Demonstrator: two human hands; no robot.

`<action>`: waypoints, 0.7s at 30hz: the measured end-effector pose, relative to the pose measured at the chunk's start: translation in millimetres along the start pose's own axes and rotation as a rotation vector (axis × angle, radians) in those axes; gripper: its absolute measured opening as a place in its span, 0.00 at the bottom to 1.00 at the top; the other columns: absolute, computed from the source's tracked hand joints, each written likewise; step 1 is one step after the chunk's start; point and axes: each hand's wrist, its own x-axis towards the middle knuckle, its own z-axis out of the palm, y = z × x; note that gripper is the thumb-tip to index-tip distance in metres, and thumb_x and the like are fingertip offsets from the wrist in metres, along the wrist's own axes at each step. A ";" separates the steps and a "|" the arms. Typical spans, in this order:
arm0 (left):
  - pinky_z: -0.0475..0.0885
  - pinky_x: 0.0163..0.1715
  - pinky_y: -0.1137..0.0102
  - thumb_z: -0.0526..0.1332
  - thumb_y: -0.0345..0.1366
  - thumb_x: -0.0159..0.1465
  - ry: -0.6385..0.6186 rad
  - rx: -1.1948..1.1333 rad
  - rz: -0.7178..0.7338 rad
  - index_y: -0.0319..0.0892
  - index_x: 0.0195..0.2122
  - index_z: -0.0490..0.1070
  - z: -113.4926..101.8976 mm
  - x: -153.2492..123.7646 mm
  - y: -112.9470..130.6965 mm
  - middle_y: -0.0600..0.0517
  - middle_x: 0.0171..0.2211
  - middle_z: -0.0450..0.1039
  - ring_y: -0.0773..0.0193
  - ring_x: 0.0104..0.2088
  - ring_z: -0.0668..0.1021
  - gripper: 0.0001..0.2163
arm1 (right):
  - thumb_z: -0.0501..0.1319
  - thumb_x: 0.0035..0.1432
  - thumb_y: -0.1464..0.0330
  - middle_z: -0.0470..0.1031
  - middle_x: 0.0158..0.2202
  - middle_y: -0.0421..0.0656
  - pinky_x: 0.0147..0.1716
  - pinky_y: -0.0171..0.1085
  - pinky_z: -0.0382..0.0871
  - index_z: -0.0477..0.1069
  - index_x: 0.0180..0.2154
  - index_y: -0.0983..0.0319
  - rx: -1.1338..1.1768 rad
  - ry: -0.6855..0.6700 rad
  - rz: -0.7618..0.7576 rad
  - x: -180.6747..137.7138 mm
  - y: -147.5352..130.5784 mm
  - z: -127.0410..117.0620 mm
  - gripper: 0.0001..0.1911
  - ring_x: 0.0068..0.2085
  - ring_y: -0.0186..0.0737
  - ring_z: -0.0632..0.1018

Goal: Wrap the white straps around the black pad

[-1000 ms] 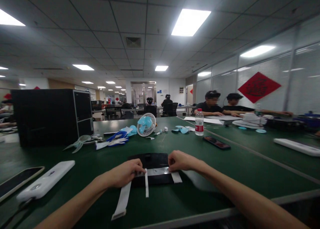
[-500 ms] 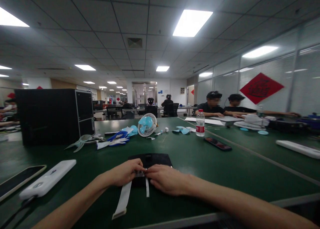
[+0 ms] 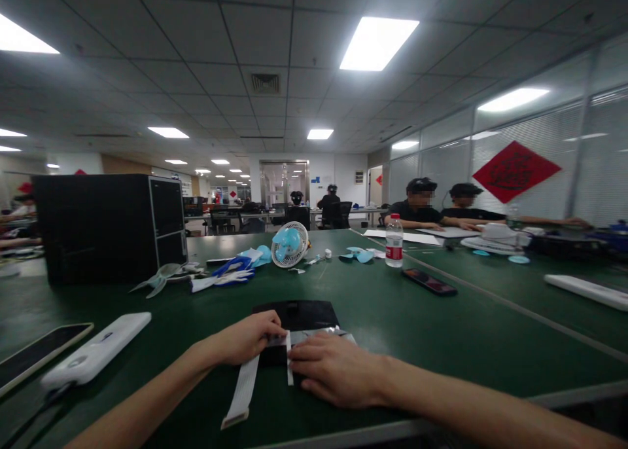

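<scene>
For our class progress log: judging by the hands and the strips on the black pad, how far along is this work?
Done: nothing clearly finished. In hand: the left hand pins strips on the flat black pad; the right hand lies flat across it. Left: the long white ribbed strip hangs loose over the green table.

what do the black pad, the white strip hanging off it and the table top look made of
Black pad: probably matte rubber or plastic, dull and flat. White strip: looks like a flexible ribbed ribbon, maybe plastic cable. Table: dark green top with soft sheen, likely laminate or a mat.

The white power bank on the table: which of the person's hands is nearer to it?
Left. The left hand lies to the right of the white power bank; the right hand lies farther right, beyond it.
</scene>
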 end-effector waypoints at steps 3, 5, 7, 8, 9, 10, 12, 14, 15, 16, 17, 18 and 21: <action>0.64 0.50 0.69 0.50 0.23 0.56 0.011 0.010 -0.010 0.49 0.46 0.72 1.0 0.0 -0.5 0.52 0.47 0.68 0.64 0.46 0.71 0.21 | 0.51 0.64 0.65 0.70 0.55 0.48 0.57 0.41 0.57 0.67 0.55 0.63 0.043 0.008 0.020 1.2 2.0 0.7 0.20 0.56 0.42 0.68; 0.64 0.50 0.69 0.50 0.23 0.56 0.017 0.018 -0.012 0.49 0.46 0.72 1.5 -0.5 -1.9 0.53 0.47 0.68 0.64 0.46 0.71 0.21 | 0.51 0.64 0.63 0.69 0.56 0.48 0.57 0.42 0.57 0.65 0.57 0.62 0.083 0.020 0.073 3.3 4.5 1.4 0.22 0.57 0.43 0.68; 0.64 0.50 0.69 0.50 0.23 0.57 0.016 0.016 -0.001 0.50 0.47 0.72 1.5 -1.2 -3.3 0.53 0.47 0.68 0.64 0.47 0.71 0.21 | 0.51 0.64 0.61 0.67 0.57 0.49 0.57 0.42 0.57 0.64 0.58 0.62 0.112 0.028 0.131 6.6 6.9 1.9 0.23 0.57 0.43 0.68; 0.64 0.50 0.70 0.51 0.24 0.58 0.017 0.014 0.006 0.51 0.47 0.72 1.4 -1.4 -3.8 0.53 0.47 0.69 0.64 0.47 0.71 0.21 | 0.50 0.65 0.60 0.67 0.58 0.49 0.57 0.43 0.57 0.64 0.58 0.63 0.119 0.029 0.151 8.4 7.9 2.1 0.23 0.57 0.44 0.68; 0.64 0.50 0.70 0.51 0.24 0.58 0.019 0.014 0.013 0.51 0.48 0.72 1.2 -1.6 -4.1 0.53 0.47 0.69 0.64 0.47 0.71 0.21 | 0.50 0.65 0.59 0.67 0.58 0.50 0.57 0.43 0.57 0.64 0.57 0.63 0.122 0.027 0.163 10.2 8.8 2.3 0.24 0.57 0.45 0.67; 0.64 0.49 0.70 0.51 0.25 0.59 0.022 0.015 0.017 0.51 0.47 0.72 1.0 -1.8 -4.0 0.54 0.47 0.69 0.65 0.47 0.72 0.20 | 0.50 0.65 0.59 0.67 0.58 0.51 0.58 0.43 0.57 0.65 0.57 0.64 0.122 0.026 0.171 11.8 9.5 2.6 0.24 0.58 0.45 0.67; 0.64 0.49 0.70 0.51 0.25 0.59 0.028 0.030 0.022 0.51 0.47 0.73 0.6 -2.1 -2.7 0.54 0.46 0.69 0.65 0.46 0.72 0.19 | 0.50 0.64 0.58 0.66 0.58 0.52 0.58 0.44 0.56 0.64 0.57 0.65 0.123 0.020 0.180 13.8 10.5 2.9 0.25 0.58 0.46 0.67; 0.64 0.48 0.70 0.51 0.25 0.60 0.029 0.057 0.031 0.52 0.46 0.73 -0.2 -2.9 0.0 0.53 0.46 0.69 0.64 0.46 0.72 0.19 | 0.50 0.64 0.57 0.65 0.59 0.52 0.59 0.44 0.56 0.63 0.58 0.64 0.129 0.013 0.186 13.9 11.2 2.6 0.26 0.59 0.47 0.66; 0.64 0.48 0.70 0.51 0.25 0.60 0.027 0.073 0.040 0.52 0.47 0.73 -0.6 -3.7 1.6 0.53 0.46 0.69 0.64 0.46 0.72 0.20 | 0.49 0.64 0.57 0.64 0.59 0.51 0.59 0.44 0.56 0.62 0.59 0.64 0.133 0.009 0.192 13.4 11.4 2.1 0.27 0.59 0.47 0.66; 0.64 0.48 0.70 0.51 0.24 0.60 0.022 0.087 0.051 0.53 0.47 0.72 -1.2 -4.8 3.2 0.53 0.46 0.69 0.64 0.46 0.72 0.20 | 0.49 0.64 0.57 0.64 0.60 0.51 0.59 0.44 0.56 0.62 0.60 0.63 0.136 0.005 0.198 12.4 11.6 1.3 0.27 0.59 0.47 0.65; 0.64 0.48 0.69 0.50 0.24 0.60 0.017 0.102 0.062 0.54 0.48 0.72 -1.7 -6.0 4.6 0.53 0.47 0.69 0.64 0.46 0.72 0.21 | 0.49 0.65 0.56 0.64 0.60 0.51 0.59 0.45 0.56 0.61 0.60 0.62 0.139 0.000 0.204 11.2 11.7 0.2 0.27 0.59 0.47 0.65; 0.65 0.48 0.69 0.50 0.24 0.61 0.011 0.113 0.070 0.55 0.49 0.71 -2.1 -7.4 5.7 0.53 0.47 0.70 0.63 0.46 0.72 0.21 | 0.48 0.65 0.56 0.63 0.60 0.50 0.59 0.45 0.56 0.60 0.60 0.62 0.142 -0.005 0.208 9.8 11.7 -1.3 0.27 0.59 0.47 0.65; 0.65 0.49 0.67 0.49 0.27 0.63 0.004 0.122 0.081 0.55 0.50 0.71 -2.6 -11.8 6.0 0.52 0.49 0.70 0.62 0.47 0.72 0.20 | 0.48 0.65 0.56 0.63 0.61 0.50 0.59 0.45 0.56 0.59 0.61 0.61 0.152 -0.024 0.208 4.3 12.0 -6.5 0.28 0.60 0.46 0.65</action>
